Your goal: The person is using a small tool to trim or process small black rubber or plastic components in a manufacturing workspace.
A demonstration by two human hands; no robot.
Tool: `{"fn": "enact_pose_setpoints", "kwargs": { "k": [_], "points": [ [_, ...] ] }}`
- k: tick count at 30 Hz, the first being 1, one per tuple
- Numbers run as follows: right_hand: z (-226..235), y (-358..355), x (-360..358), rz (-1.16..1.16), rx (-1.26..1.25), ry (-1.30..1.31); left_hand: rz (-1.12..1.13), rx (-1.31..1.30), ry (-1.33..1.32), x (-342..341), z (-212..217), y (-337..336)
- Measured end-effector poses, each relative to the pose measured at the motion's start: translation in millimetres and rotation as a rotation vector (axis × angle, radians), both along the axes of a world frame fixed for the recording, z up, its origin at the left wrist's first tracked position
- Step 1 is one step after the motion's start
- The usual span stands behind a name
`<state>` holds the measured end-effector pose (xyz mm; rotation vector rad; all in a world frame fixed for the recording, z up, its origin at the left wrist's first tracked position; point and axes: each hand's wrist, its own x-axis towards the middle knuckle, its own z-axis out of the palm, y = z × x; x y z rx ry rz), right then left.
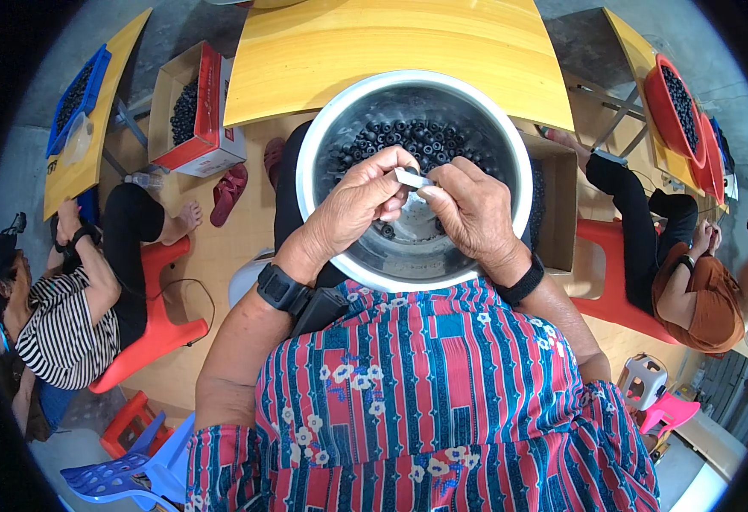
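Observation:
A round metal bowl (511, 145) rests on my lap, with several small black ring-shaped parts (408, 136) heaped in its far half. Both hands meet over the bowl. My left hand (361, 200) and my right hand (468, 209) pinch the two ends of a small white strip-like piece (411, 178) between fingertips. Each wrist wears a black band. My patterned red and blue shirt fills the lower part of the view.
A yellow table (391, 51) stands just beyond the bowl. A cardboard box of black parts (190, 111) sits on the floor at left, another brown box (558, 205) at right. Seated people on red stools flank me, with a blue tray (75, 98) and red tubs (677, 107).

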<state>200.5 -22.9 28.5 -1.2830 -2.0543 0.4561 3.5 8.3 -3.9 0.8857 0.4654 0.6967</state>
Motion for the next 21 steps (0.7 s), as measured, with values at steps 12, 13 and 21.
{"fn": "enact_pose_setpoints", "kwargs": {
  "k": [12, 13, 21],
  "points": [
    [-11.3, 8.5, 2.7, -0.122, -0.105, 0.254, 0.031, -0.076, -0.031, -0.4, 0.8, 0.3],
    [-12.2, 8.8, 2.9, -0.093, -0.073, 0.330, 0.026, -0.060, -0.019, -0.2, 0.7, 0.9],
    [-2.4, 1.7, -0.2, 0.053, -0.023, 0.162, 0.053, -0.070, 0.001, -0.6, -2.2, 0.3]
  ]
}}
